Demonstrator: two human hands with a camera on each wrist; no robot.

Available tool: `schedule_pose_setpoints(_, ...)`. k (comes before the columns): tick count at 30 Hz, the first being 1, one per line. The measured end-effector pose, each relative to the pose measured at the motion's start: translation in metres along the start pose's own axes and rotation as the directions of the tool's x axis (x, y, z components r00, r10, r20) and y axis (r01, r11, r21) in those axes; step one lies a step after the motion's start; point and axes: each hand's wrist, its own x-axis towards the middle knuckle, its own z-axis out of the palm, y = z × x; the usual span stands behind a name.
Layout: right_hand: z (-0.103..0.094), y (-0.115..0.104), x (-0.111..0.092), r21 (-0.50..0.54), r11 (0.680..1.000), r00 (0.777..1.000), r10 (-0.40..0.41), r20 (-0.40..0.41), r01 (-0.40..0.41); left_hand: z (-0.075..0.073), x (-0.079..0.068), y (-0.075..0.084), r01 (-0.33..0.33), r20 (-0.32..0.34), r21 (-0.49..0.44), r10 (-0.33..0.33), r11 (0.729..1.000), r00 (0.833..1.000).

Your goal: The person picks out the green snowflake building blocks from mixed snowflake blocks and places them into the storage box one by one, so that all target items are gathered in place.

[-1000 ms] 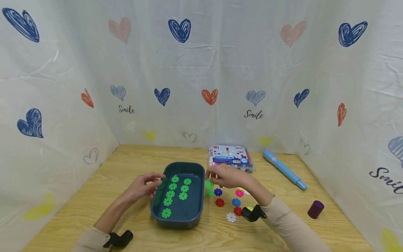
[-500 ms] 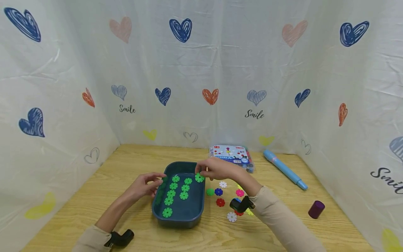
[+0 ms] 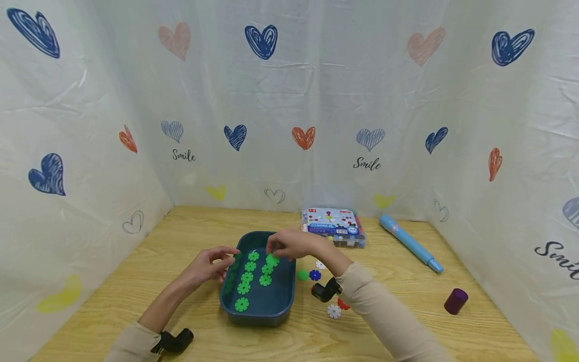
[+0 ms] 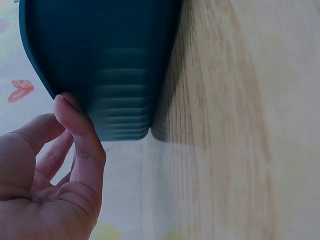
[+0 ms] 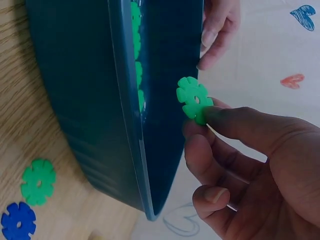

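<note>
Over the far right part of the dark blue-green tray [image 3: 256, 318], my right hand [image 3: 294, 245] pinches a green notched plastic disc [image 5: 195, 100] between thumb and finger. The right wrist view shows that disc tilted, above the rim. Beneath it, several green discs [image 3: 242, 304] lie in two rows on the tray floor. My left hand [image 3: 209, 265] is at the tray's left rim with loosely bent fingers; in the left wrist view a fingertip [image 4: 62, 102] meets the rim. Right of the tray, a green disc [image 3: 302, 275] and a blue disc [image 3: 315, 275] lie on the table.
White discs [image 3: 334, 311] and a red disc [image 3: 343, 303] lie near the right forearm, which hides other pieces. A clear box with a printed label [image 3: 333, 223] stands behind. Farther right are a light blue marker-shaped tube [image 3: 409, 242] and a purple cylinder [image 3: 456, 301].
My right hand has carried the green disc leftward from beside the tray, across its right rim, to above the right row. The left hand has stayed at the left rim.
</note>
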Motion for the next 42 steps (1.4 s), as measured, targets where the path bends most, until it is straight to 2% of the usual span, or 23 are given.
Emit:
schedule_pose_setpoints(7, 0.002, -0.005, 0.011, 0.015, 1.000, 0.999, 0.015, 0.032, -0.015, 0.000, 0.002, 0.001, -0.016, 0.006, -0.007, 0.016, 1.000, 1.000)
schedule_pose_setpoints(19, 0.005, -0.012, 0.026, -0.072, 0.994, 0.988, 0.096, 0.118, -0.088, -0.001, 0.003, 0.003, -0.016, 0.002, 0.000, 0.016, 1.000, 1.000)
schedule_pose_setpoints(30, 0.009, -0.022, 0.033, -0.087, 0.980, 0.941, 0.199, 0.274, -0.182, -0.002, 0.003, 0.004, -0.016, -0.003, 0.004, 0.016, 1.000, 1.000)
schedule_pose_setpoints(36, 0.013, -0.028, 0.037, -0.153, 0.970, 0.917, 0.228, 0.327, -0.187, -0.001, 0.002, 0.003, -0.014, 0.001, -0.002, 0.014, 1.000, 1.000)
schedule_pose_setpoints(42, 0.015, -0.033, 0.040, -0.131, 0.969, 0.904, 0.241, 0.354, -0.208, 0.000, 0.001, 0.002, -0.011, 0.011, -0.012, 0.012, 1.000, 1.000)
